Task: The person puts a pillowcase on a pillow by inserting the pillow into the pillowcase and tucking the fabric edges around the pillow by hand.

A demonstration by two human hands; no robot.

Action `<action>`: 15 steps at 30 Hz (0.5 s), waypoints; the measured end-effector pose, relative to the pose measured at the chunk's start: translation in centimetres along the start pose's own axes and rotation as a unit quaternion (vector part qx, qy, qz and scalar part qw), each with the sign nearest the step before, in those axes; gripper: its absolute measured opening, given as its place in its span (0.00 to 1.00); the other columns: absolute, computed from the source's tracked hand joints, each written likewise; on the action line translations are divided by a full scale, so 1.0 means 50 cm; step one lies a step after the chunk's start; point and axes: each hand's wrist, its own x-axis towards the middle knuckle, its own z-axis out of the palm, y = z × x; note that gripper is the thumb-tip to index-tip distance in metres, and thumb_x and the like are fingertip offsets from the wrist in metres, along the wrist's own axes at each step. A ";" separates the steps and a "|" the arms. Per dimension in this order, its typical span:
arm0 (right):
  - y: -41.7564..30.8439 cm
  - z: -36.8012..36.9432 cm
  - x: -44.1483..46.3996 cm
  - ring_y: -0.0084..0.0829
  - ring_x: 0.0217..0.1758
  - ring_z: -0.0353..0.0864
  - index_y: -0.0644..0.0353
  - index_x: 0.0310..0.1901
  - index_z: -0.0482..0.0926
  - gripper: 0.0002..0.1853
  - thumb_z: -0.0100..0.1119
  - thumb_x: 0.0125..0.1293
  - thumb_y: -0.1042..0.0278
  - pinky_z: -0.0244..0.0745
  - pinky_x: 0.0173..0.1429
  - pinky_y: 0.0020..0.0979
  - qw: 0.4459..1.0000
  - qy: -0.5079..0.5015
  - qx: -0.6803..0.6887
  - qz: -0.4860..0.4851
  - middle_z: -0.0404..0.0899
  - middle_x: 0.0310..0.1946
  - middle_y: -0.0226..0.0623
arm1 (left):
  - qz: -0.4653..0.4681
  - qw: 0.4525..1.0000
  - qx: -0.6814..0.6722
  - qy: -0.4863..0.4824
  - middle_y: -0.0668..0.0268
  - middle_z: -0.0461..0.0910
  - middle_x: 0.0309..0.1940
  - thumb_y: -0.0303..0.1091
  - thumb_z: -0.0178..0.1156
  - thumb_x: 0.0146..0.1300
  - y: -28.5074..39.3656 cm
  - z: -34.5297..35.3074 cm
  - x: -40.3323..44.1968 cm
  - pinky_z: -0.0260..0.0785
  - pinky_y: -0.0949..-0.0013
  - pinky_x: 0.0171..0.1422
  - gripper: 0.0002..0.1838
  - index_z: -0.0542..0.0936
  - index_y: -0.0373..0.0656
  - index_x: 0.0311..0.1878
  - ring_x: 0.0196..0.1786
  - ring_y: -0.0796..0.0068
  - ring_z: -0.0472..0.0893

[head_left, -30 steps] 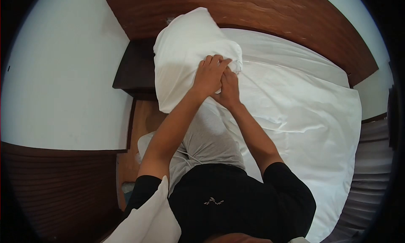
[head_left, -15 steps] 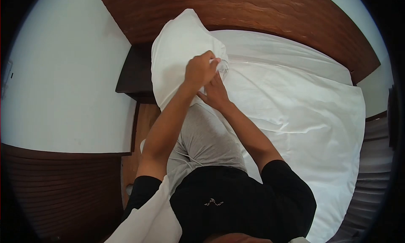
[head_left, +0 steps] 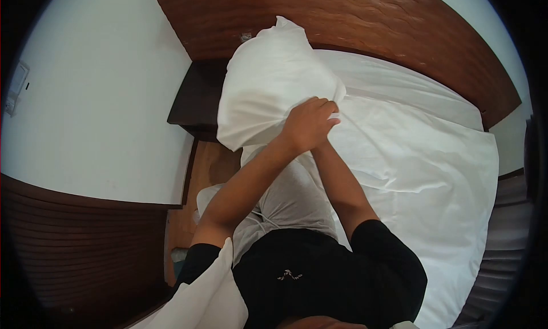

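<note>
A plump white pillow (head_left: pixel 274 81) stands tilted at the near left side of the bed, one corner pointing up toward the headboard. My left hand (head_left: pixel 311 123) is closed on its lower right edge, and the fabric creases toward the fingers. Beneath it, my right hand (head_left: pixel 321 148) is mostly covered; only the wrist area shows, so its fingers are hidden. Both forearms come together at this edge of the pillow.
The bed (head_left: pixel 411 158) has a rumpled white sheet and a wooden headboard (head_left: pixel 388 21). A dark nightstand (head_left: pixel 197 95) is left of the pillow. White cloth (head_left: pixel 200 289) hangs over my left shoulder. A grey curtain (head_left: pixel 502 232) hangs at the right.
The pillow has shifted right in view and swung a little, its lower left corner now showing. My left hand has moved right and down, over my right hand, which was visible before.
</note>
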 end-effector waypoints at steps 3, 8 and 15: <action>0.128 -0.025 -0.043 0.54 0.75 0.69 0.62 0.68 0.74 0.27 0.63 0.68 0.67 0.57 0.80 0.52 0.994 0.077 -0.033 0.073 0.76 0.67 0.53 | 0.014 0.996 0.084 0.002 0.61 0.81 0.44 0.39 0.73 0.58 -0.062 -0.030 -0.032 0.70 0.53 0.51 0.17 0.82 0.46 0.48 0.50 0.56 0.79; 0.253 -0.124 -0.115 0.52 0.73 0.72 0.67 0.67 0.74 0.28 0.63 0.68 0.65 0.64 0.77 0.43 0.953 0.094 0.161 0.240 0.77 0.66 0.53 | -0.002 0.969 0.236 -0.077 0.63 0.78 0.42 0.48 0.68 0.57 -0.080 0.050 -0.142 0.68 0.53 0.49 0.20 0.81 0.48 0.48 0.48 0.59 0.78; 0.267 -0.142 -0.144 0.43 0.75 0.71 0.68 0.67 0.75 0.26 0.60 0.69 0.70 0.65 0.77 0.40 0.904 0.184 0.288 0.257 0.79 0.65 0.49 | 0.126 0.992 -0.020 0.001 0.58 0.83 0.37 0.36 0.66 0.58 0.001 0.140 -0.170 0.77 0.53 0.44 0.11 0.81 0.42 0.40 0.40 0.54 0.84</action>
